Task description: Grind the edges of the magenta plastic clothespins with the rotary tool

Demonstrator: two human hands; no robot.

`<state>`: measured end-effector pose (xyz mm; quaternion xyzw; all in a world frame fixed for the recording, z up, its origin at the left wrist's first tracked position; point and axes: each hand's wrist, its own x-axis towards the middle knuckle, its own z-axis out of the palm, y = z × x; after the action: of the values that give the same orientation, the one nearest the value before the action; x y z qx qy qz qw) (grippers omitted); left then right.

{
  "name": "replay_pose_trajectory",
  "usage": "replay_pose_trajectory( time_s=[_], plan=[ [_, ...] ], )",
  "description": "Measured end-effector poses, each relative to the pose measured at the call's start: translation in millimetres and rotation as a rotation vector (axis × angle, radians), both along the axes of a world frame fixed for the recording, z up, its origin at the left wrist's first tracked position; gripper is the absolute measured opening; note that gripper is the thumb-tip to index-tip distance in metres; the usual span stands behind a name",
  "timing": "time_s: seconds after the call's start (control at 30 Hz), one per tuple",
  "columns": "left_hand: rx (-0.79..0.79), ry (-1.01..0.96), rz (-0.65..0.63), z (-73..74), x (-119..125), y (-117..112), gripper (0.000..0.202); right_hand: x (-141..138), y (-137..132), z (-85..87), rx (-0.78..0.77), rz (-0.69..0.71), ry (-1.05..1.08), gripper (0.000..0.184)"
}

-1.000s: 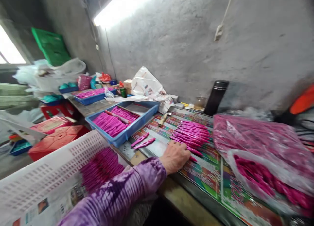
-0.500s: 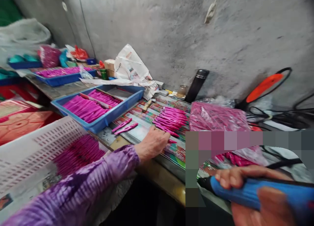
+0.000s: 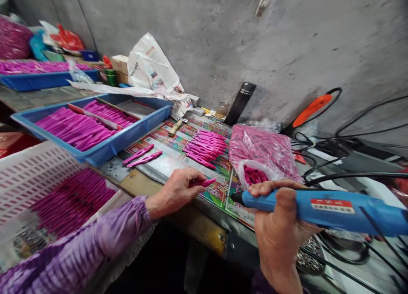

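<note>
My left hand (image 3: 180, 189) is closed, pinching a slender pink plastic piece (image 3: 207, 183) whose pointed end sticks out to the right. In my right hand (image 3: 280, 226) is a blue electric screwdriver (image 3: 331, 204), its fingers wrapped round the body and its black tip (image 3: 236, 197) facing the pink piece, a short gap apart. Just beyond my left hand lies a row of similar pink pieces (image 3: 205, 147) on the printed sheet (image 3: 219, 192). Two more pink pieces (image 3: 143, 155) rest to its left.
A blue tray (image 3: 127, 143) of pink pieces stands at the left, above a white basket (image 3: 35, 175) holding more. At the right are a plastic bag (image 3: 261, 147) of pink parts, black cables (image 3: 318, 151) and a dish of small metal parts (image 3: 310, 255). A small hammer (image 3: 176, 127) lies behind.
My left hand has drawn back from the row with a pink piece in its fingers. The screwdriver tip and left hand are now closer together. The view has shifted to the right.
</note>
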<state>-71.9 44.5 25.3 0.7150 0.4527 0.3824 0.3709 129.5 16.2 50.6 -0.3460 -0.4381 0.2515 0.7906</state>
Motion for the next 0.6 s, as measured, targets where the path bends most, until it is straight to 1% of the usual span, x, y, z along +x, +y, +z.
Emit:
replay_pose_trajectory(
  time_s=[0.13, 0.37, 0.47, 0.6],
  plan=[
    [0.009, -0.023, 0.006, -4.3, -0.7, -4.8, 0.015, -2.7, 8.2, -2.8, 0.014, -0.021, 0.010, 0.032],
    [-0.024, -0.046, -0.032, -8.0, -1.6, -15.4, 0.022, -2.6, 8.2, -2.0, -0.008, -0.018, 0.032, 0.034],
    [0.040, -0.040, -0.037, -10.2, -1.6, -18.7, 0.021, -2.3, 8.8, -2.4, -0.008, -0.010, 0.037, 0.033],
    [0.183, -0.034, -0.049, -17.7, -0.4, -21.9, 0.014, -3.1, 11.7, -3.0, 0.017, -0.013, 0.035, 0.036]
  ],
)
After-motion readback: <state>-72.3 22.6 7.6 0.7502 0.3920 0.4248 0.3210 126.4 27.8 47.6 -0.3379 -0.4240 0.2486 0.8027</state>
